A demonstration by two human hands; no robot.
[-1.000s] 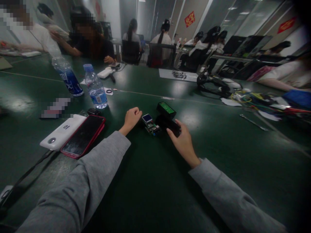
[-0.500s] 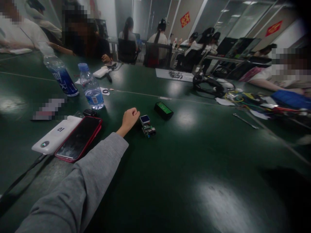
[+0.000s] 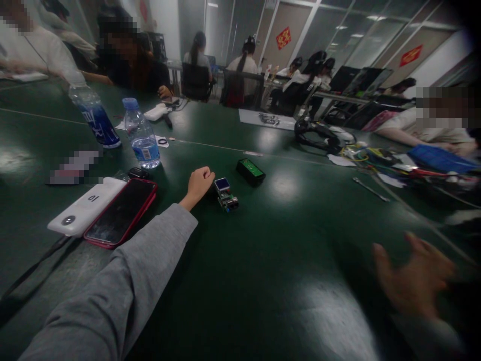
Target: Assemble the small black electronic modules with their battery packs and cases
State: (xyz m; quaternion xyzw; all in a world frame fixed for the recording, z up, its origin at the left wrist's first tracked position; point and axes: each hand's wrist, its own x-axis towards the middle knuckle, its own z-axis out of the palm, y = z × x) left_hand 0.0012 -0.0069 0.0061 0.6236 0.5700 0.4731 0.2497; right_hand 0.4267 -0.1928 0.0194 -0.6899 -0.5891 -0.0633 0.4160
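left hand (image 3: 198, 185) clenched, beside small circuit board (image 3: 227, 197); right hand (image 3: 415, 273) blurred, splayed apart, over green desk (image 3: 281, 250).

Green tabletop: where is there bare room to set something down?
Bare: between the circuit board and the blurred right hand; also between the green-topped box and the metal tool. Crowded: left of the left hand, with phone, white device and bottles, and far right, around the cables.

At left, two bottles (image 3: 144, 140); nearer, one white device (image 3: 88, 204) and one red-cased phone (image 3: 121, 212); further right, one circuit board (image 3: 227, 197), one green-topped box (image 3: 251, 172), one metal tool (image 3: 371, 190)
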